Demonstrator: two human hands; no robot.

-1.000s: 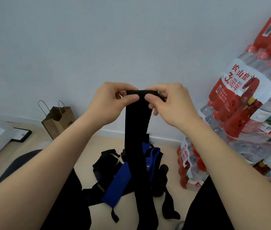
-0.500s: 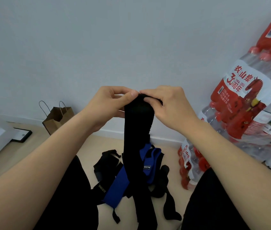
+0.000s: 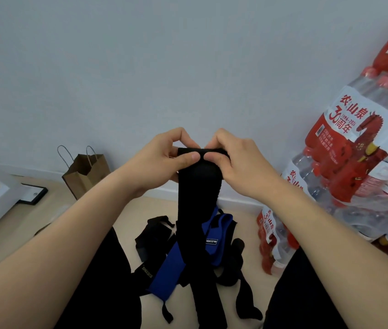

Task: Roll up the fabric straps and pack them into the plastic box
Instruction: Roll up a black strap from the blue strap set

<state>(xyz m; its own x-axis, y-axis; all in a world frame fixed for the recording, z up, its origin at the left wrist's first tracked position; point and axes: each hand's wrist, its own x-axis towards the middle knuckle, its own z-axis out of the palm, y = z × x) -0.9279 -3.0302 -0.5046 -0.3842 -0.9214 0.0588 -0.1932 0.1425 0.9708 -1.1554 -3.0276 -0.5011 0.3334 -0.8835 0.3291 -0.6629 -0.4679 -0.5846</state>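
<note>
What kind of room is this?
Probably a spare room or storage corner: shrink-wrapped packs of red-capped water bottles stacked by a bare pale wall, a brown paper bag on the beige floor.

Count: 2 grips, i.e. left grip (image 3: 162, 160) and right grip (image 3: 238, 162). Held: 1 black strap (image 3: 199, 198). Loose straps (image 3: 164, 269) heaped on floor (image 3: 247, 217): blue 1–2, black qty unclear. 1 paper bag (image 3: 86, 172). 1 black frame (image 3: 32, 194). Bottle packs (image 3: 366, 150): min. 3, stack cut off.
</note>
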